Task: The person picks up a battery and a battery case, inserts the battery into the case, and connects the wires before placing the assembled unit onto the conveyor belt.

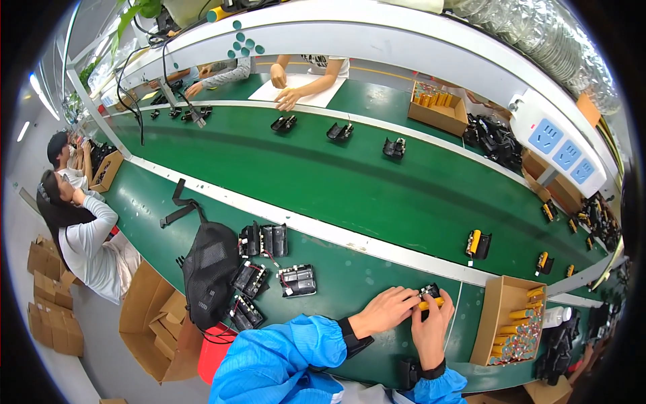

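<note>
Over the green bench, my left hand (387,311) and my right hand (431,330) come together on one small assembly. It is a black plastic housing (428,291) with light-coloured parts on it, and a yellow cylindrical battery (431,304) lies along its near side. My left fingertips press the housing from the left. The right thumb and fingers close around the battery and the housing's right side. Fingers hide much of both pieces. Left of my hands, several open black housings with wires lie together, among them one housing (297,280) nearest me.
A cardboard box (490,323) of yellow batteries stands right of my hands. Beyond a white rail, the green conveyor (323,195) carries housings, some with batteries. A black mesh bag (212,273) lies at the left. Co-workers sit across and at the left; a white socket strip (558,148) hangs at right.
</note>
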The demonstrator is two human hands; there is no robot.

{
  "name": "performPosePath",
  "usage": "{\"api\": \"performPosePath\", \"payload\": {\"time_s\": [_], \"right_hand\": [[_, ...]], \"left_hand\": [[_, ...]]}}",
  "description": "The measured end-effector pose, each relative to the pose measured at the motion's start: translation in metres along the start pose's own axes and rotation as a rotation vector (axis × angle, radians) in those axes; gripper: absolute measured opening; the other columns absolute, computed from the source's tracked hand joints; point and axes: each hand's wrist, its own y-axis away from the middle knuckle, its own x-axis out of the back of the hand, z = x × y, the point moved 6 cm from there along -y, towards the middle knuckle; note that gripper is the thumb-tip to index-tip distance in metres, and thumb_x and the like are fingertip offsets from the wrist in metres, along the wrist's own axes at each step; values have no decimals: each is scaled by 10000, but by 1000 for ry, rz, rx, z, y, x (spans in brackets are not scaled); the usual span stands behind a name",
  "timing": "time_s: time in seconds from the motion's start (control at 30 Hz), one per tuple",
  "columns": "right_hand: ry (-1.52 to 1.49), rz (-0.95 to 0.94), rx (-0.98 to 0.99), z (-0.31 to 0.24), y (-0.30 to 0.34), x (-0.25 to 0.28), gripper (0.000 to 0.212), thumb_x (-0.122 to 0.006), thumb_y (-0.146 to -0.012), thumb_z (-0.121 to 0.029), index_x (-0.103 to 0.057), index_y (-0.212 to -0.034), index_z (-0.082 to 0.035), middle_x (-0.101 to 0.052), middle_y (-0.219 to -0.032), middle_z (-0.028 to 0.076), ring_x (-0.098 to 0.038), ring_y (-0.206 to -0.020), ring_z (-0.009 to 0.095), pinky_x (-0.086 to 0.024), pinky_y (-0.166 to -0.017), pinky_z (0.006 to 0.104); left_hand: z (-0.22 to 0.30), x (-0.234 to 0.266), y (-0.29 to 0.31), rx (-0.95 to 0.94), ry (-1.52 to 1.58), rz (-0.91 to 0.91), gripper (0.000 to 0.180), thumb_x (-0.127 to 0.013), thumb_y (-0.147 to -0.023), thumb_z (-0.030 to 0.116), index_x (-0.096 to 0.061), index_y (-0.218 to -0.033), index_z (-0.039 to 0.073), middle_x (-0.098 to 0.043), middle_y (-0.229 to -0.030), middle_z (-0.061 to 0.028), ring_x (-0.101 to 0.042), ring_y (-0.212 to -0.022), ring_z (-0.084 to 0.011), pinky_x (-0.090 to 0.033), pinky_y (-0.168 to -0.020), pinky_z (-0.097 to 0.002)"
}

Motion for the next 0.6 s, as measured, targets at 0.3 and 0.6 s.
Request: {"api": "performPosePath", "payload": {"time_s": [0.3,0.6], "right_hand": [[-202,137,-26,13,9,-8,476,-748,-788,-71,-566,-1216,32,-416,-1393,260,-469,-1233,436,-413,-1026,457],[-127,112,5,7,1,-11,500,-762,-788,-82,-563,-1229,41,-419,-1408,245,-502,-1213,414,-446,-997,435]], "left_hand": [[-5,0,-3,-35,-80,-109,316,-718,-767,107,-594,-1053,57,-595,-1046,-88,-590,-910,-298,-502,-818,-389],[-8,5,-6,-48,-66,-96,312,-713,-775,112,-579,-1053,65,-568,-989,-91,-592,-903,-292,-506,-810,-395]]}}
